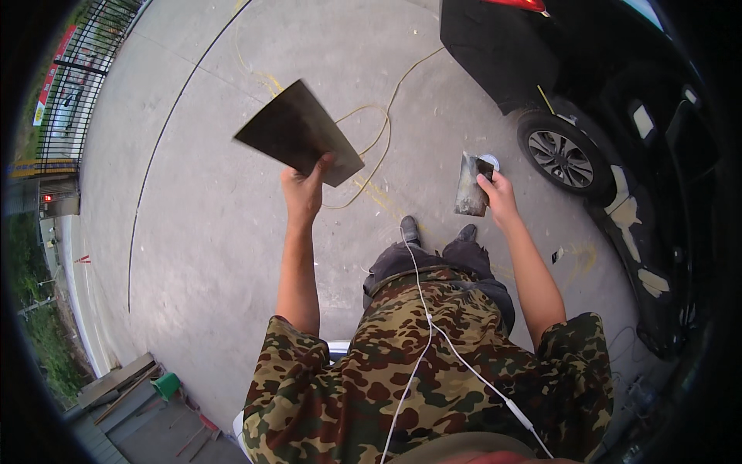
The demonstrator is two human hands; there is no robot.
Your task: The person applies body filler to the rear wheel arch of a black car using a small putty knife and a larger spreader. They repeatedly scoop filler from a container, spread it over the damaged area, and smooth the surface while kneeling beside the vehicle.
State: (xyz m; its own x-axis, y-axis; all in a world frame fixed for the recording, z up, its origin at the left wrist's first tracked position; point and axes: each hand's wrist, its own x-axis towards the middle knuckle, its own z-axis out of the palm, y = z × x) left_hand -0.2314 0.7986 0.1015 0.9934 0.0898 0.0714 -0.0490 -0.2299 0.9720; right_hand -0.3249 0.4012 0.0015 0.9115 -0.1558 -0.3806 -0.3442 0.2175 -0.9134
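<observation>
My left hand [305, 192] is closed on the near edge of a dark, flat board [287, 127], with the thumb lying on its face. The board is tilted and wider at its far end. My right hand [501, 197] grips a flat, grey rectangular scraper-like plate [468, 185], smeared with pale material and dark near my fingers. Its exact kind is hard to make out. The two held things are apart, both above the concrete floor. Right of my right hand stands a black car [657, 170], with pale filler-like patches [624, 213] along its side.
A car wheel [560, 155] is close beyond my right hand. Behind the plate, a round white thing [490, 161] partly shows. A yellow hose or cable [386, 116] loops across the floor. A white cable [421, 286] hangs down my front. Boards and a green bucket [165, 385] lie at lower left.
</observation>
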